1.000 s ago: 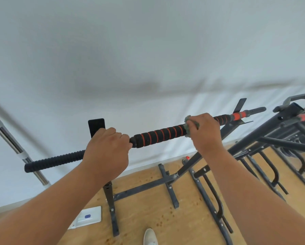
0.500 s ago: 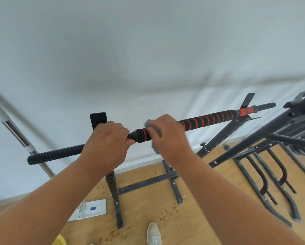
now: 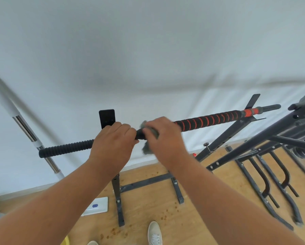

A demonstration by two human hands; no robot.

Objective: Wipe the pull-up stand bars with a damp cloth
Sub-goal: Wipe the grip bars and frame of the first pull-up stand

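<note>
The pull-up bar (image 3: 208,122) runs from lower left to upper right, black ribbed foam at its left end and black foam with red rings on the right. My left hand (image 3: 112,142) grips the bar near its middle. Right beside it, my right hand (image 3: 164,137) wraps a grey cloth (image 3: 148,144) around the bar. A fold of the cloth hangs below the bar. The two hands nearly touch. The stand's black frame (image 3: 118,191) reaches down to the floor.
A white wall is close behind the bar. More black exercise frames (image 3: 272,156) crowd the wooden floor at the right. A chrome and white pole (image 3: 24,128) leans at the left. A white flat device (image 3: 97,206) lies on the floor, and my shoes (image 3: 154,233) show below.
My right hand has slid the cloth leftward along the red-ringed foam, from near the right end to right beside my left hand. My left hand has kept its grip.
</note>
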